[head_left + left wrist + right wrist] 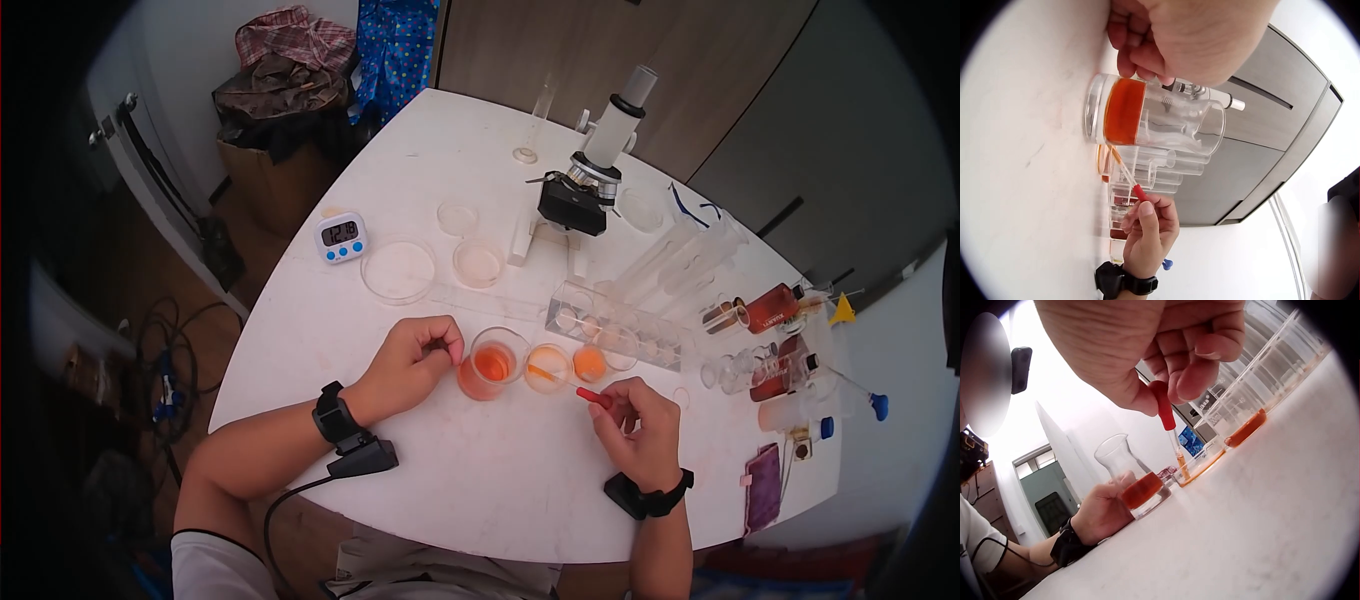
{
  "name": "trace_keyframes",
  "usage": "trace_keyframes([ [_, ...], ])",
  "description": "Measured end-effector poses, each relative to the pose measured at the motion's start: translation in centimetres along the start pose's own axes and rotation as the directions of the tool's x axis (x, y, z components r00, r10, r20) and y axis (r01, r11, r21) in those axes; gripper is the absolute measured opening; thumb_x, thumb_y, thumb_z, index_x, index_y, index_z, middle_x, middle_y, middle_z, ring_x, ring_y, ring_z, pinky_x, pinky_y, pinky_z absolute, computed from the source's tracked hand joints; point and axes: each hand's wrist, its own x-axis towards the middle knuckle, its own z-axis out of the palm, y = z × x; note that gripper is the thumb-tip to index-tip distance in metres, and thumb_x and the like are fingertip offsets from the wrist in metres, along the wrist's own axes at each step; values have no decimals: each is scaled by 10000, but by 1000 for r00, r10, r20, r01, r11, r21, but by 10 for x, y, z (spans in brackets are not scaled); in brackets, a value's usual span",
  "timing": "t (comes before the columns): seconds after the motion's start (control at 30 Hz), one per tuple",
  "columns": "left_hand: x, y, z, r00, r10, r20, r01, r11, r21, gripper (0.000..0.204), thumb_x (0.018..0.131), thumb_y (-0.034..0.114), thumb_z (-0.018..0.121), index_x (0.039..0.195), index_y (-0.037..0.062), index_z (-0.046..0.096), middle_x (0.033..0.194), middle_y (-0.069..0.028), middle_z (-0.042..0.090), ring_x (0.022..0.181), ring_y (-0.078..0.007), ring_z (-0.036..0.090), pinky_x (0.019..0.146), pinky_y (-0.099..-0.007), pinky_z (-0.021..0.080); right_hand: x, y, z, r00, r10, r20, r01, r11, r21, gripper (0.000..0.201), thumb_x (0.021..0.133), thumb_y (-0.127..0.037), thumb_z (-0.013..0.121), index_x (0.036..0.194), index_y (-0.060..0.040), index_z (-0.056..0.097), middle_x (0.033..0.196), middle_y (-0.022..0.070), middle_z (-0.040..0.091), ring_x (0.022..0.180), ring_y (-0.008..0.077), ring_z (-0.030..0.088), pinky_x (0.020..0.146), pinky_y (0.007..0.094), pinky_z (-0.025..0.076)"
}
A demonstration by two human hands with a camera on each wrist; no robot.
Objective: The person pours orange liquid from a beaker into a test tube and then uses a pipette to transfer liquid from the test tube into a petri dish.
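My right hand [640, 425] pinches the red rubber bulb [1161, 403] of a glass dropper [1124, 167] between thumb and fingers. Orange liquid shows in the dropper's lower end, which slants down into a small shallow dish [545, 384] holding some orange liquid. A second small dish [1247, 429] with deeper orange liquid sits just beyond it. On the other side stands a waisted glass beaker [1169, 128] with a pouring lip, upright and partly filled with red-orange liquid. My left hand [408, 368] is beside this beaker, its fingers loosely curled with fingertips close to the glass.
Behind the dishes stands a clear test-tube rack [650, 350], with glass tubes [655, 260] lying further back. Empty petri dishes [398, 297], a timer [342, 238] and a microscope [590, 170] stand beyond. Brown bottles [772, 310] and a purple cloth [763, 487] are at the right.
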Motion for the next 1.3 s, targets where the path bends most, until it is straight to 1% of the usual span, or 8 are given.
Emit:
trace_keyframes([
  [0.03,0,0,-1,999,-34,15,33,999,21,168,865,-103,480,869,20,595,869,15,610,866,-70,532,838,-246,458,0,0,0,1000,4,2,-4,1000,2,156,855,-51,794,959,-10,685,789,44,737,618,86,633,539,225,454],
  [0.17,1,0,0,999,-27,20,26,999,24,160,884,-97,489,868,23,595,869,17,612,865,-67,532,836,-246,459,1,0,-1,1000,-6,6,6,1000,-21,151,859,-50,793,955,-11,684,788,44,739,619,84,634,536,224,454],
  [0.23,2,-4,1,1000,28,-4,-28,1000,2,141,860,-85,496,872,6,604,828,25,569,772,-53,450,673,-229,389,1,0,-1,1000,-8,6,8,1000,-22,150,860,-50,795,954,-12,684,786,44,737,611,84,628,535,223,451],
  [0.4,1,-4,2,999,37,-2,-37,999,0,141,857,-85,496,874,3,604,831,19,575,774,-56,454,677,-230,394,0,2,0,999,-51,-1,51,998,-34,152,864,-55,802,949,-15,683,777,44,733,585,85,608,524,223,443],
  [0.5,4,-1,1,999,54,5,-55,998,27,144,854,-87,492,873,3,603,831,16,579,774,-58,456,679,-231,397,0,-1,-2,999,-43,26,44,997,-56,160,873,-27,803,950,2,666,777,72,726,557,112,613,529,243,492],
  [0.87,6,0,0,999,44,-2,-43,998,43,147,857,-89,493,878,-2,610,838,9,588,784,-66,479,693,-239,416,-2,1,-4,997,-16,-70,15,1000,-18,119,869,-65,802,888,-18,695,726,29,714,584,77,608,530,221,440],
  [1.07,5,1,3,999,35,-18,-35,999,8,136,863,-80,512,880,7,615,850,3,608,810,-68,514,734,-238,436,-2,3,-6,990,-93,-110,89,995,-41,134,868,-52,812,878,-17,683,705,49,711,552,104,614,512,240,463],
  [1.3,2,7,2,1000,15,-25,-14,999,38,237,831,-61,559,1033,47,620,1012,-7,634,962,-101,566,833,-253,442,-6,2,-4,982,-129,-136,121,990,-68,129,852,-46,815,874,-19,691,689,44,703,549,106,610,515,235,452],
])
